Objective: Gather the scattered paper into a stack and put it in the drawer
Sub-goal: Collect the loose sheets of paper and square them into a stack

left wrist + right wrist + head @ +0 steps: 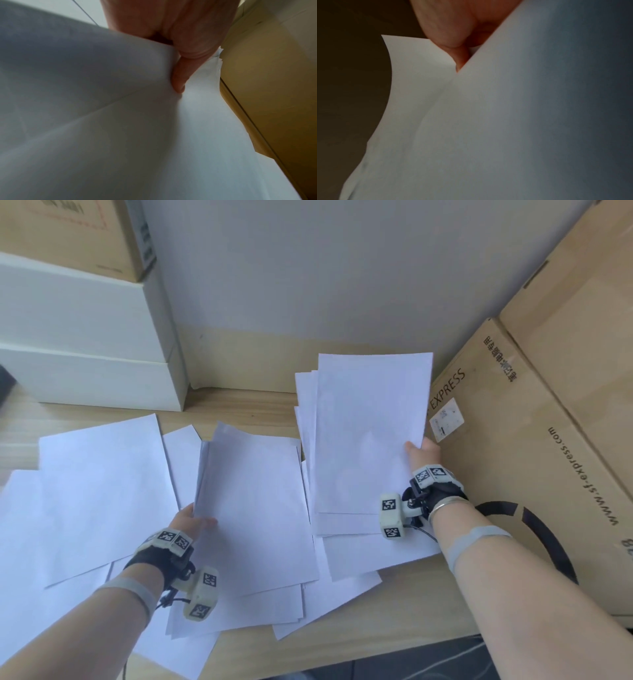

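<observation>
Far left at nine o'clock, two stacked white boxes (85, 337) sit on the pale wooden counter (239, 405), with a brown cardboard carton (68, 234) on top of them at eleven o'clock. Below that, loose white paper sheets (102, 494) lie spread over the counter, overlapping each other from the left edge towards the middle. Here is the left hand (191, 523) at seven o'clock, pinching a small bundle of white sheets (253, 508) by its near left corner, thumb on top and fingers tucked under; the left wrist view shows the thumb (180, 75) pressed down on the paper, with several sheet edges fanned out just past it. That bundle lies over more loose sheets at the six o'clock edge of the counter. Moving right, at one o'clock, the right hand (423, 451) grips a second, uneven stack of white sheets (370, 433) by its right edge, thumb on top; the right wrist view shows the fingers (447, 33) closed on paper, the corner curling beside them. That stack overlaps further sheets beneath it. Hard against it at three o'clock stands a large brown cardboard shipping box (513, 440) printed with "EXPRESS", and another brown carton (582, 320) rises behind it at two o'clock. No drawer is in view.
</observation>
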A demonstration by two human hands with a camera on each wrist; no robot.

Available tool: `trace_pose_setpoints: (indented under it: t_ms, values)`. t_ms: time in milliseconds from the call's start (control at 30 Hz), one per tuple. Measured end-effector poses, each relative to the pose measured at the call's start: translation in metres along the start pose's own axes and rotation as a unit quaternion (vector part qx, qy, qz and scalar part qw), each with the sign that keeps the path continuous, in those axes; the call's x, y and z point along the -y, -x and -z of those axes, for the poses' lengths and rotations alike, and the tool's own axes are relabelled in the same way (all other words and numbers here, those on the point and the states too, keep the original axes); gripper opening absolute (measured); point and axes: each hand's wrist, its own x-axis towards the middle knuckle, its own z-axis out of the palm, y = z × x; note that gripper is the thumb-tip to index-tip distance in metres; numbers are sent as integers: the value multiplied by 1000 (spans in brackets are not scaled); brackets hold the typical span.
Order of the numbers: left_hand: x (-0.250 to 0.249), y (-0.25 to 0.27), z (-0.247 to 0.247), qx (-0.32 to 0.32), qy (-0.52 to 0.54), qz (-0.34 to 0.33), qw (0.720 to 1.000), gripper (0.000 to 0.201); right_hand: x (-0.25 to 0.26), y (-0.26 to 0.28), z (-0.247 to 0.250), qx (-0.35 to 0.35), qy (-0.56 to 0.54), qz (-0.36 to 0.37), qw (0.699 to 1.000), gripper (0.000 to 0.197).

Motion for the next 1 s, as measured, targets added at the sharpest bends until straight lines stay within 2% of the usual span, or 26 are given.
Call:
trace_pose_setpoints:
  t_ms: [100,433,567,667,900,967,1000]
  values:
    - [0,0,1,8,0,0,1000,41,6,8,-23,41,23,1,999,28]
    - [-2,-9,5,38,-17,6,999,40,-6,45,-101,172,121,-20,977,31]
    - [-1,-10,6,37,-13,7,999,39,-18,60,-123,227,185,-29,956,33]
    - [3,-10,7,44,-1,6,999,45,-26,71,-139,268,229,-29,935,44]
    - [0,-7,5,53,1,3,999,44,-25,90,-158,355,361,-16,862,40]
    - [1,-7,6,62,11,-1,998,44,-27,91,-160,363,373,-7,854,41]
    - [1,-8,7,66,16,-6,998,44,-28,89,-159,355,370,-1,859,43]
